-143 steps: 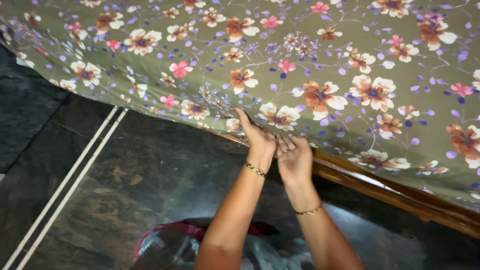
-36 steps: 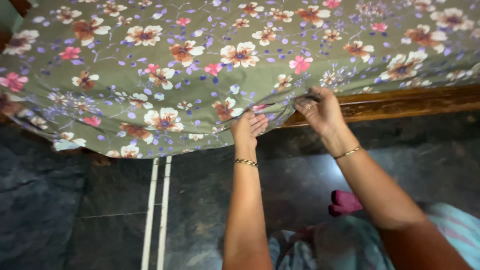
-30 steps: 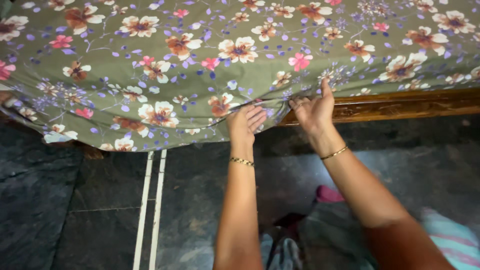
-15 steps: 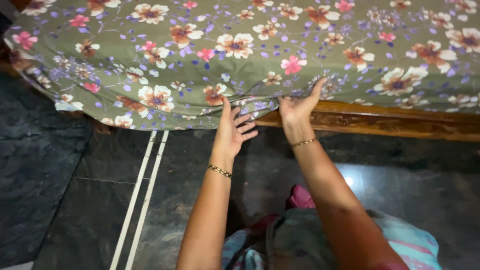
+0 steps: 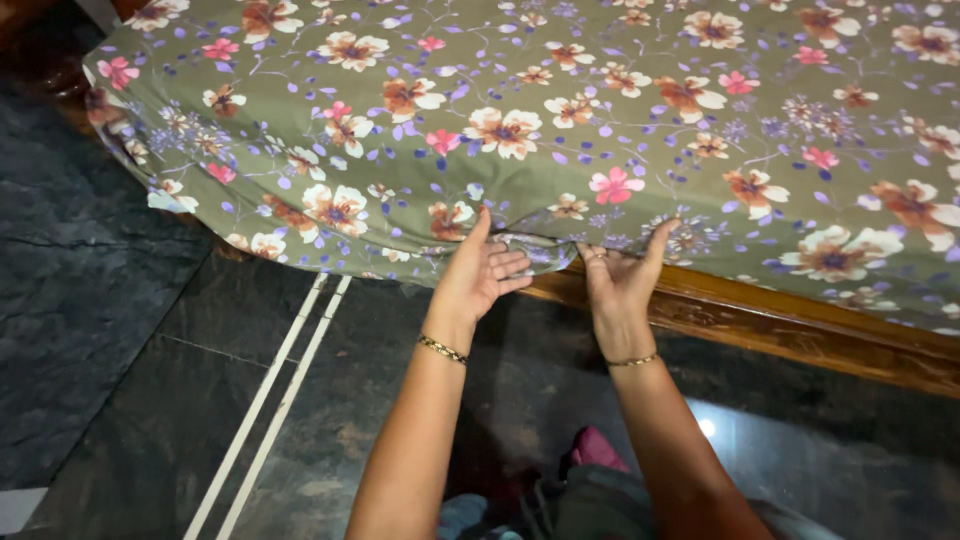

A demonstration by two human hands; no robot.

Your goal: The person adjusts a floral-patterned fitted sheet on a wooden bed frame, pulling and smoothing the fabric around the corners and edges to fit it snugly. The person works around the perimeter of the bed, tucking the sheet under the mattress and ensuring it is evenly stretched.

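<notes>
Here, in the head view, both hands met the green flowered sheet [image 5: 560, 110] at the bed's near edge, above the wooden bed frame [image 5: 790, 325]. The left hand [image 5: 478, 272] was open, fingers spread against the bunched hem. The right hand [image 5: 620, 280] was open too, palm up, thumb pressing the sheet's edge. Dark floor [image 5: 120, 330] lay below.

Bedsheet [image 5: 560, 90] over bed frame [image 5: 800, 325]
</notes>
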